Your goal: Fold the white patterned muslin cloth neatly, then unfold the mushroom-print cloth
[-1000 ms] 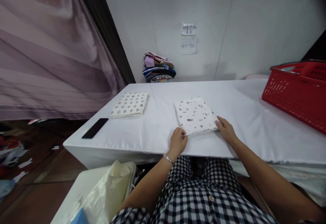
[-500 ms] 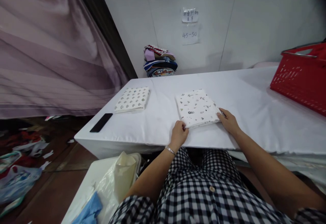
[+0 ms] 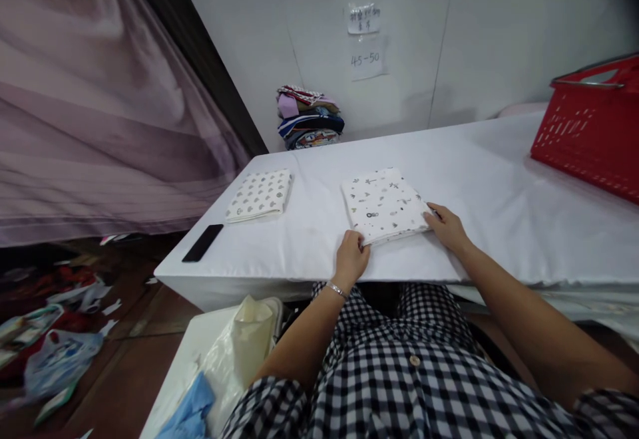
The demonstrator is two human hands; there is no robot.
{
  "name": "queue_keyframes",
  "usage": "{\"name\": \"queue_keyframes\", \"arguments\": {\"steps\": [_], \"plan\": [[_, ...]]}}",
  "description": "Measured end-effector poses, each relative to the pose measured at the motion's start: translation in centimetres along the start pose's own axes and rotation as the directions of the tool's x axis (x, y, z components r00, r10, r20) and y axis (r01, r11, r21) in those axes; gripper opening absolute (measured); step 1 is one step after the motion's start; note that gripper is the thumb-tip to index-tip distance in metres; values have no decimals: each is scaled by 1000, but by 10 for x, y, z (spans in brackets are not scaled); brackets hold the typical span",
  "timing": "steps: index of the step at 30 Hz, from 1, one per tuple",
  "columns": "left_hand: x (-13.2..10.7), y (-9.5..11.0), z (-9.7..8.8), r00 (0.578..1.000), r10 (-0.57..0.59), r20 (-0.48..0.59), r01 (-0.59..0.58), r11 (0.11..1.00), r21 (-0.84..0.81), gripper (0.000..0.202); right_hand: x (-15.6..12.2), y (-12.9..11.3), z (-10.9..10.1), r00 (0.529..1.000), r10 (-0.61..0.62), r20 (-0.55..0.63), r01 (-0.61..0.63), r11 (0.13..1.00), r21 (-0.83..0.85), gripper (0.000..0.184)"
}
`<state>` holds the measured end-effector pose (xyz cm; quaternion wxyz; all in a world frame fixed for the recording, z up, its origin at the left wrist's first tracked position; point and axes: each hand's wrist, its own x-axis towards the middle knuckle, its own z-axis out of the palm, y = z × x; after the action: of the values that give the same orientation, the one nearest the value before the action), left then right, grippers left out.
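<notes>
In front of me a folded white cloth (image 3: 384, 205) with a small scattered print lies on the white-covered table (image 3: 309, 253). My left hand (image 3: 352, 253) pinches its near left corner, fingers curled round the edge. At the near right corner, my right hand (image 3: 446, 225) grips the cloth between thumb and fingers. Farther left lies a second folded cloth (image 3: 260, 195), white with rows of grey motifs, touched by neither hand. What kind of cloth item each one is, I cannot tell.
A black phone (image 3: 203, 243) lies near the table's left edge. To the right stands a red plastic basket (image 3: 589, 130). Stacked folded fabrics (image 3: 310, 120) sit by the wall. Below left, a white stool (image 3: 187, 342) bears a plastic bag and blue cloth (image 3: 190, 409).
The view has tilted and shifted slightly. Both hands keep their hold on the near corners of the printed cloth, which stays in about the same place on the table.
</notes>
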<state>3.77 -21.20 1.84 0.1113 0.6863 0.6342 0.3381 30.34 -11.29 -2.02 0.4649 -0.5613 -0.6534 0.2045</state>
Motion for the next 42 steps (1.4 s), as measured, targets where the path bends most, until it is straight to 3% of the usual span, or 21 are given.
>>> {"name": "queue_keyframes", "arguments": {"steps": [10, 14, 20, 28, 42], "plan": [[1, -7, 2, 1000, -14, -14, 13, 997, -72, 19, 2, 2, 4, 995, 91, -37, -85, 988, 130, 42], [2, -7, 1, 1000, -28, -2, 28, 998, -60, 17, 5, 3, -1, 965, 205, -163, -159, 953, 257, 41], [3, -7, 0, 1000, -12, -19, 11, 997, -71, 17, -2, 5, -16, 909, 294, -295, -219, 940, 263, 44], [4, -12, 2, 1000, 4, -26, -6, 996, -90, 16, -18, -8, -16, 957, 225, -182, -201, 970, 140, 35], [3, -13, 1, 1000, 8, -28, -11, 995, -101, 17, -21, -14, -16, 982, 151, -113, -147, 988, 39, 36]]}}
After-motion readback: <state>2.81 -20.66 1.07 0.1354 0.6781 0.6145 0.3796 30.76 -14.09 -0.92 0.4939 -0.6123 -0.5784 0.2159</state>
